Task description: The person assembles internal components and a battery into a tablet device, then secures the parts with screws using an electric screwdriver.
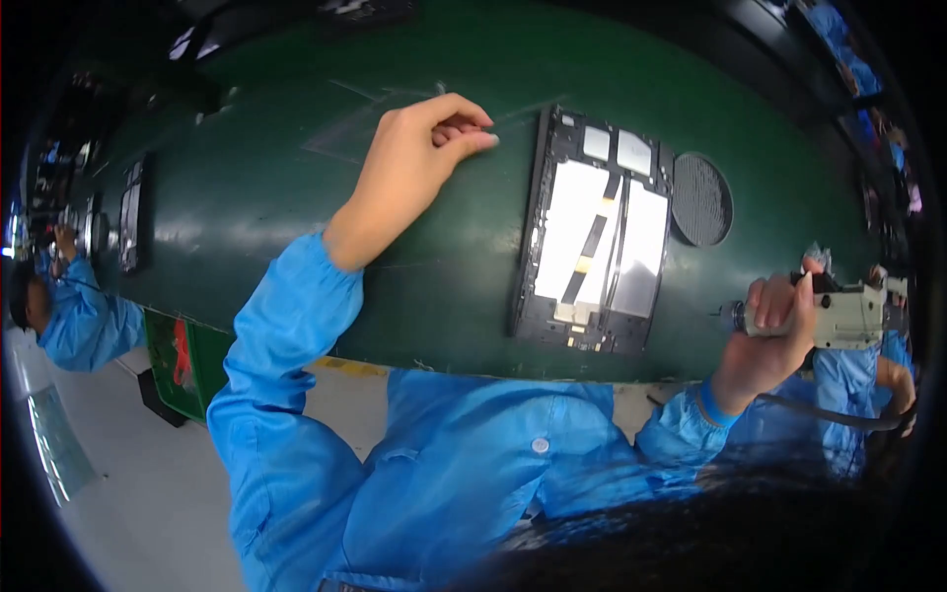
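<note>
My left hand (419,158) hovers over the green bench, left of an opened tablet (634,264). Its thumb and forefinger are pinched together; anything between them is too small to make out. The tablet lies on the bench with its inside up, showing silver battery packs, dark tape strips and a black frame. To the right of it, my right hand (774,331) is closed around an electric screwdriver (853,314). The screwdriver's bit points left toward the tablet, apart from it. A round dark dish (702,200) with a ridged inside sits at the tablet's right side.
Clear plastic film (345,133) lies behind my left hand. Another dark device (131,212) is farther left on the bench (434,296). A green crate (187,370) stands below the bench at left. A black cable (829,412) runs near my right wrist. Co-workers sit at both sides.
</note>
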`<state>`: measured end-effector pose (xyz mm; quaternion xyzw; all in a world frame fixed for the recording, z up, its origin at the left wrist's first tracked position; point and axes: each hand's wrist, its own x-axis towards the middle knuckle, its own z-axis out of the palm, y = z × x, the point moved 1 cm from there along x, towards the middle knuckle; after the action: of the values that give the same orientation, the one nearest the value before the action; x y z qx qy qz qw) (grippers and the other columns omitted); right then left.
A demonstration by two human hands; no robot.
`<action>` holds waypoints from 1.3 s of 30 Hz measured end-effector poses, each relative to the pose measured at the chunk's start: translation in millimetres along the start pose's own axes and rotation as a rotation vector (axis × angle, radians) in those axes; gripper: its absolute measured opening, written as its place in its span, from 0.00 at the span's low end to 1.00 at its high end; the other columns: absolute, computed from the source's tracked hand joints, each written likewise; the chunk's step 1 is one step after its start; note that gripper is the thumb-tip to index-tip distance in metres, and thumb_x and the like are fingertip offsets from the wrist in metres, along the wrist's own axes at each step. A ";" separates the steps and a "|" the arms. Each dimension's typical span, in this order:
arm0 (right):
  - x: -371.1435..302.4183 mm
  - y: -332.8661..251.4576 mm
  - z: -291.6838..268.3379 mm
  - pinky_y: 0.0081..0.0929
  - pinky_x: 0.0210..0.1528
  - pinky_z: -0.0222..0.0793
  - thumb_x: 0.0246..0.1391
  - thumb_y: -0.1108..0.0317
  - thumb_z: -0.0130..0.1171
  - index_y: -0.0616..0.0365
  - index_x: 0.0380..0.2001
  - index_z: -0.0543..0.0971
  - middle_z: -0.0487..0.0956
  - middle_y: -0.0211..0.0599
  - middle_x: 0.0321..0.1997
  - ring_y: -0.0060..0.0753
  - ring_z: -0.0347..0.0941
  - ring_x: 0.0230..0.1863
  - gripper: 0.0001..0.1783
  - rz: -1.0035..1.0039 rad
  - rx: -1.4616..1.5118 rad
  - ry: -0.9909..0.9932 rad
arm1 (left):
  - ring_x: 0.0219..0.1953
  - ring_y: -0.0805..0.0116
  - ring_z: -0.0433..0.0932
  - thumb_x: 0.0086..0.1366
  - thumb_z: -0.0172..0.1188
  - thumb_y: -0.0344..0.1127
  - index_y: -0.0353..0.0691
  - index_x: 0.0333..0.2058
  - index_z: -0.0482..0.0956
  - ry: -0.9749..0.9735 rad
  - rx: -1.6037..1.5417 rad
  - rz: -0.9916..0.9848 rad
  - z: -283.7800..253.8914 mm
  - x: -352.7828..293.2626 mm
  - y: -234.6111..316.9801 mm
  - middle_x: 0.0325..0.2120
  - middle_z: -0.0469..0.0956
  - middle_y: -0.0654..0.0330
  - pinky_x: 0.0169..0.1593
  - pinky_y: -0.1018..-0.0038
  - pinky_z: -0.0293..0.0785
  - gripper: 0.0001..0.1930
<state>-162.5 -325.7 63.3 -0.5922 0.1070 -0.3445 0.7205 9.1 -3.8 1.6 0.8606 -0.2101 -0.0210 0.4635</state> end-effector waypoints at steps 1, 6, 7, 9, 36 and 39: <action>-1.2 -0.8 -2.0 0.21 0.29 0.54 0.68 0.65 0.51 0.68 0.54 0.71 0.57 0.18 0.19 0.13 0.52 0.21 0.18 0.011 -0.018 0.022 | 0.35 0.72 0.81 0.62 0.70 0.27 0.33 0.42 0.84 -0.048 -0.239 -0.078 2.9 -12.8 11.2 0.32 0.83 0.59 0.41 0.76 0.77 0.10; -2.8 5.3 -3.0 0.21 0.29 0.55 0.68 0.66 0.51 0.69 0.56 0.70 0.57 0.19 0.19 0.13 0.53 0.20 0.20 0.002 0.006 -0.030 | 0.38 0.73 0.82 0.66 0.67 0.24 0.29 0.45 0.83 -0.392 -0.494 -0.335 21.0 -70.6 43.1 0.36 0.82 0.59 0.44 0.78 0.77 0.10; -4.0 2.4 -3.6 0.21 0.28 0.55 0.68 0.65 0.51 0.70 0.56 0.70 0.58 0.19 0.18 0.13 0.53 0.20 0.20 -0.005 0.004 -0.025 | 0.38 0.73 0.83 0.66 0.67 0.24 0.29 0.46 0.83 -0.418 -0.513 -0.417 23.6 -71.9 47.2 0.37 0.82 0.58 0.43 0.78 0.78 0.10; -6.8 -3.3 -4.6 0.21 0.28 0.55 0.68 0.65 0.51 0.70 0.56 0.70 0.58 0.19 0.18 0.14 0.53 0.19 0.21 0.001 -0.002 0.011 | 0.37 0.73 0.83 0.65 0.67 0.24 0.30 0.46 0.82 -0.440 -0.578 -0.384 31.1 -73.1 44.2 0.37 0.82 0.58 0.43 0.78 0.77 0.11; 76.5 69.3 11.4 0.27 0.18 0.63 0.61 0.71 0.60 0.68 0.45 0.76 0.66 0.30 0.16 0.21 0.60 0.14 0.12 -0.125 0.200 -0.183 | 0.33 0.72 0.83 0.53 0.75 0.19 0.31 0.37 0.86 -0.279 -0.367 -0.314 40.3 -65.7 42.2 0.32 0.83 0.56 0.38 0.79 0.77 0.11; 77.6 74.1 7.2 0.27 0.19 0.64 0.60 0.71 0.61 0.68 0.46 0.76 0.68 0.31 0.17 0.21 0.61 0.15 0.14 -0.080 0.303 -0.211 | 0.31 0.70 0.82 0.52 0.75 0.20 0.32 0.37 0.86 -0.323 -0.245 -0.250 41.0 -63.3 45.0 0.31 0.83 0.56 0.37 0.78 0.76 0.12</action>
<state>-73.6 -364.0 16.3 -0.5137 -0.0460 -0.3212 0.7942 -73.4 -33.8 4.5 0.8025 -0.1693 -0.2411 0.5188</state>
